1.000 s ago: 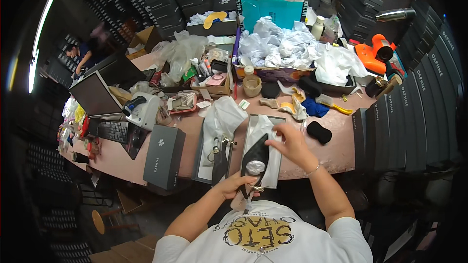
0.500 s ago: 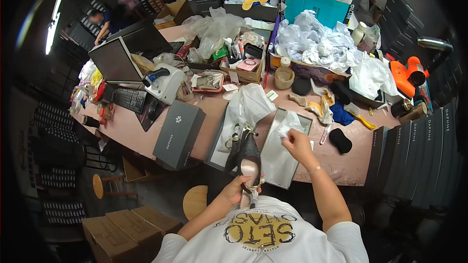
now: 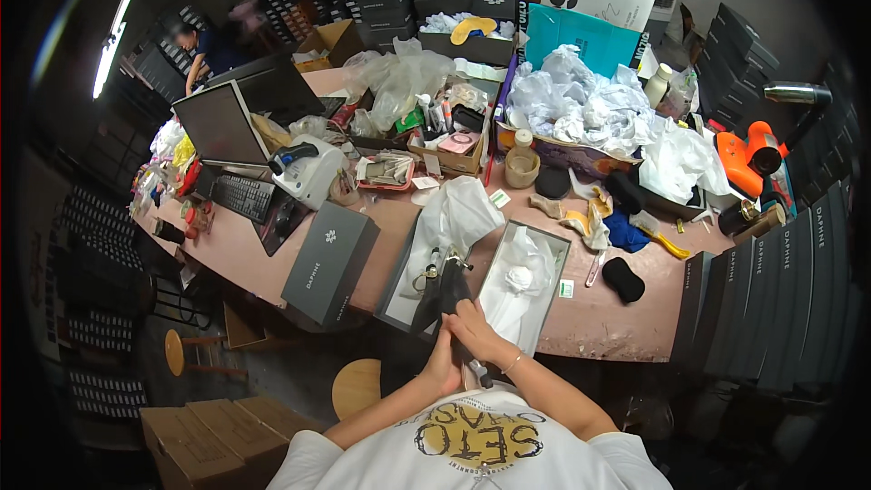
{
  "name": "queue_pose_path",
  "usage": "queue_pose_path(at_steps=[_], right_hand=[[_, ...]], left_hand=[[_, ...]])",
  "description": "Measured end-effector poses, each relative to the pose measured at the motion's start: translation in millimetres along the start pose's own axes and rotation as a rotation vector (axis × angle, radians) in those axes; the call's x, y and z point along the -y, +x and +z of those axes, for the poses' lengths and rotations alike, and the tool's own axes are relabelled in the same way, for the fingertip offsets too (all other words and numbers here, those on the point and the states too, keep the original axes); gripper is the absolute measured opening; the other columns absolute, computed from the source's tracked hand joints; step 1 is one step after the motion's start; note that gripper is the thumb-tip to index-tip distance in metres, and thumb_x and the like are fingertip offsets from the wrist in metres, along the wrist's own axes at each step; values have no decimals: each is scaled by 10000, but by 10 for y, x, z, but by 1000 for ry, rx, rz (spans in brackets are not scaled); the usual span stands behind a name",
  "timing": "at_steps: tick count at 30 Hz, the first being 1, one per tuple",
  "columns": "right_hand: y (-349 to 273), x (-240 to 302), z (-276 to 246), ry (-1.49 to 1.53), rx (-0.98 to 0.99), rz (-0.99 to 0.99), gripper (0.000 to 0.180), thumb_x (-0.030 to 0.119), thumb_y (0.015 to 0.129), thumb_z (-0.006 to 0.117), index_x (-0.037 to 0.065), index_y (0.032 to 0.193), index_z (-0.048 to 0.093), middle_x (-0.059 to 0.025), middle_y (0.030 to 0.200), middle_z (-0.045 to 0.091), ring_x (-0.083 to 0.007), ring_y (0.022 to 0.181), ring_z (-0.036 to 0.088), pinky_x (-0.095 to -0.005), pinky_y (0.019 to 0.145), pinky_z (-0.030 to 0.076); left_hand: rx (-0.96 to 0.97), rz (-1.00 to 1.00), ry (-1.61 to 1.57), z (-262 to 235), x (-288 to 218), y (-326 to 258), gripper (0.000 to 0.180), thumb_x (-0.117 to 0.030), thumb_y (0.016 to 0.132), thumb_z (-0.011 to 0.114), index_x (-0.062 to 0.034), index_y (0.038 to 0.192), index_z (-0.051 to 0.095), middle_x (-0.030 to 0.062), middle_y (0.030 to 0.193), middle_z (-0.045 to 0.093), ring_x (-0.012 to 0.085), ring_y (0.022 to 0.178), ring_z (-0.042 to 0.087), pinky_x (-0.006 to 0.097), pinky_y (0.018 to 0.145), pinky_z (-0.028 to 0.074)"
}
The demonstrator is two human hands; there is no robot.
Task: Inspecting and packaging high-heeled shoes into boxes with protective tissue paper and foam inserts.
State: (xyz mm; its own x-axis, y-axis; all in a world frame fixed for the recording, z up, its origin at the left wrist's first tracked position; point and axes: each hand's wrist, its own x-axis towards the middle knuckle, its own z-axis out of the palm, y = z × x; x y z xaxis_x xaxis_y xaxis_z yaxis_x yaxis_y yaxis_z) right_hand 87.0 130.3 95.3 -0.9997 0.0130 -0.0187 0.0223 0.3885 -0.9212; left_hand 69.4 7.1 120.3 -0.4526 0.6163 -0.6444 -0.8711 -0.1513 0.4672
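Observation:
Close to my body, both hands are on a black high-heeled shoe. My left hand grips it from the left, and my right hand is closed over its upper side. The insole is hidden by my hands, while part of the heel shows below them. Beyond the shoe lies an open grey shoebox with white tissue paper spilling out; a dark item with shiny metal trim shows there. To the right, an open grey box part holds white paper and a crumpled paper wad.
A closed grey shoebox stands left, near the keyboard and monitor. Crumpled paper fills a far box. A yellow-handled brush and black oval pad lie right, before stacked grey boxes. Another person is far left.
My right hand has left the paper in the right box part and come down to the shoe in my left hand. A crumpled wad now shows on that paper.

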Motion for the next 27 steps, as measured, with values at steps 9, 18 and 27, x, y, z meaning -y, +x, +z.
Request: queue_pose_path(at_steps=[9, 18, 27], right_hand=[[38, 118, 10, 84, -106, 180, 691, 566, 965, 248, -29, 806, 562, -273, 844, 537, -447, 901, 520, -481, 803, 395], [68, 116, 367, -127, 136, 72, 434, 441, 990, 275, 154, 1272, 438, -229, 943, 541, -412, 890, 536, -531, 837, 376], [-27, 374, 319, -186, 36, 37, 486, 454, 972, 340, -3, 1020, 499, -200, 922, 480, -398, 958, 484, -629, 990, 247]], left_hand=[[-90, -14, 144, 59, -368, 161, 671, -668, 889, 403, -117, 1256, 508, 79, 1216, 574, 237, 1152, 527, 413, 1008, 404], [-69, 100, 157, -440, -530, 455, 357, -390, 951, 534, -99, 1155, 517, 28, 956, 586, 147, 835, 590, 307, 726, 504], [-54, 162, 39, -261, -467, 218, 424, -472, 957, 474, -78, 1079, 576, 73, 939, 640, 189, 833, 636, 343, 755, 524]])
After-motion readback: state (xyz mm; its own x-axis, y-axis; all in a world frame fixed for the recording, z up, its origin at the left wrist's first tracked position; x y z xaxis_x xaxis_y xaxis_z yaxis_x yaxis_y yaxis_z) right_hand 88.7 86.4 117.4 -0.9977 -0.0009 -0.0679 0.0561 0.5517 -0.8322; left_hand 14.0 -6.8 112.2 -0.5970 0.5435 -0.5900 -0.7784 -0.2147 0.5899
